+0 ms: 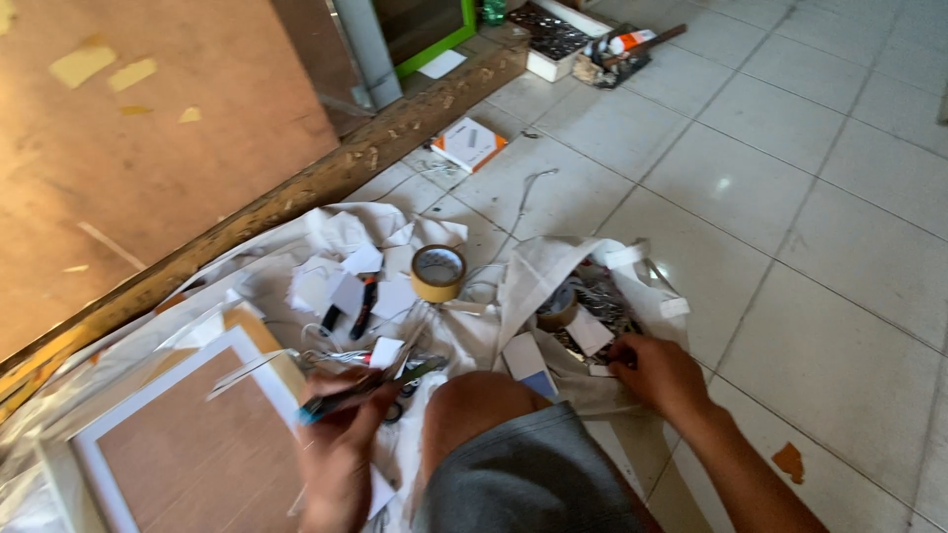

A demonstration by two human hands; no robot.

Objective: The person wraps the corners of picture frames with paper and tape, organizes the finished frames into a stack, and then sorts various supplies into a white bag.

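Note:
My left hand (336,444) grips a long dark tool with a blue handle tip (365,387), held over a white cloth (326,232) spread on the floor. My right hand (657,373) reaches into an open white bag (538,271) of small metal parts and touches its contents; what its fingers hold is hidden. My bent knee in grey shorts (494,434) sits between the two hands. A roll of tan tape (437,271) lies on the cloth beyond the knee. A second tape roll (560,308) rests inside the bag.
A white picture frame with a brown backing (148,395) lies at the lower left. White paper scraps and black markers (348,291) litter the cloth. A wooden beam (296,192) runs diagonally. An orange-and-white box (469,143) and trays of tools (573,39) stand farther off on the tile floor.

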